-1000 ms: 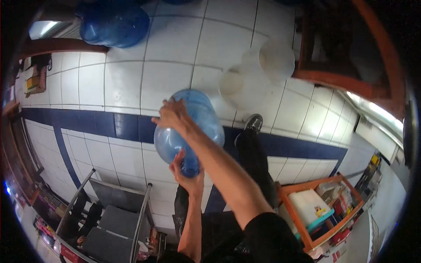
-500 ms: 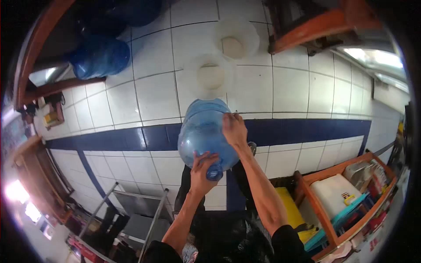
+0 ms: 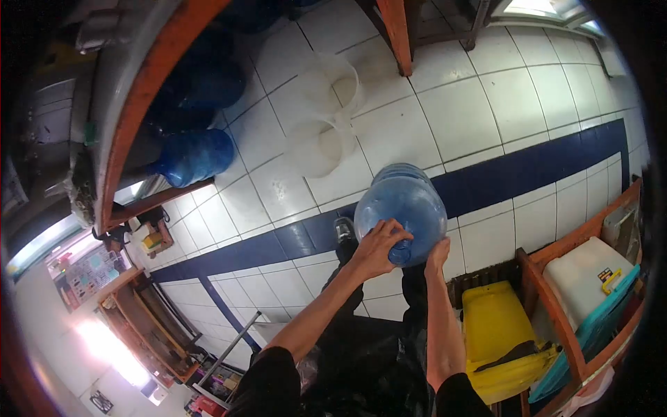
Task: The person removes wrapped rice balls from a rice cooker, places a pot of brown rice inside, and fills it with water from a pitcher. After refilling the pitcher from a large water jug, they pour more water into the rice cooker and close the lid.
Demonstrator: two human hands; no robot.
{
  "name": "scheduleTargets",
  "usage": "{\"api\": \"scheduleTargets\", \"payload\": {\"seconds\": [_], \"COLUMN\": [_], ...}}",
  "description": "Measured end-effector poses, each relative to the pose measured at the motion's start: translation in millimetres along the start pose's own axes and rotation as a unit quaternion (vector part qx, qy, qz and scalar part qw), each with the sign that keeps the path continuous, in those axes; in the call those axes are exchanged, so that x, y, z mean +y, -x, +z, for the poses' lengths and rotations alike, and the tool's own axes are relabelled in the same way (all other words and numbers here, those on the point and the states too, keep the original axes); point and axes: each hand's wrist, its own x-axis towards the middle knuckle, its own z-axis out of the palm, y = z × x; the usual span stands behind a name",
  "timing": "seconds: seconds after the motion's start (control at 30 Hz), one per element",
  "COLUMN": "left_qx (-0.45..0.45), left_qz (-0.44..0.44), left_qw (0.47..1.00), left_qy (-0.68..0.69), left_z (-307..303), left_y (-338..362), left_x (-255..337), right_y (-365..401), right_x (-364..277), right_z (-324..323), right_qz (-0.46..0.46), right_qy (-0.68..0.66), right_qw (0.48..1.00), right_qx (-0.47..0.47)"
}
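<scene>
A large, translucent blue water jug (image 3: 401, 198) is between my legs, its neck pointing back toward me and its base toward the far side of the floor. My left hand (image 3: 379, 247) grips it at the neck, fingers curled over the shoulder beside the mouth. Against the jug's right side, close to the shoulder, my right hand (image 3: 438, 256) presses with its palm edge and fingers. Part of the right fingers is hidden along the wall of the jug.
Two whitish translucent buckets (image 3: 316, 149) stand on the tiled floor beyond the jug. More blue jugs (image 3: 198, 156) lie under an orange-framed table (image 3: 142, 97) at left. On the right are a yellow plastic bin (image 3: 497, 313) and an orange wooden rack (image 3: 556, 288). A shoe (image 3: 344, 229) shows beside the jug.
The view has turned, and the jug now appears farther right with its mouth tipped more toward me. My right hand has slid from the jug's far side back to near its shoulder.
</scene>
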Motion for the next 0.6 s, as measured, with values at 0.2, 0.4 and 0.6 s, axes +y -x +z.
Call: {"api": "scheduleTargets", "payload": {"seconds": [0.2, 0.4, 0.6], "left_qx": [-0.129, 0.324, 0.172], "left_qz": [-0.150, -0.283, -0.324], "left_qw": [0.978, 0.873, 0.923], "left_qy": [0.072, -0.232, -0.112], "left_z": [-61, -133, -113], "left_y": [-35, -107, -47], "left_x": [-68, -288, -433], "right_y": [14, 1, -4], "right_x": [-43, -36, -27], "right_z": [28, 31, 16], "right_qz": [0.115, 0.098, 0.093], "right_qy": [-0.032, -0.026, -0.047], "right_qw": [0.980, 0.956, 0.969], "right_qx": [0.157, 0.276, 0.222]}}
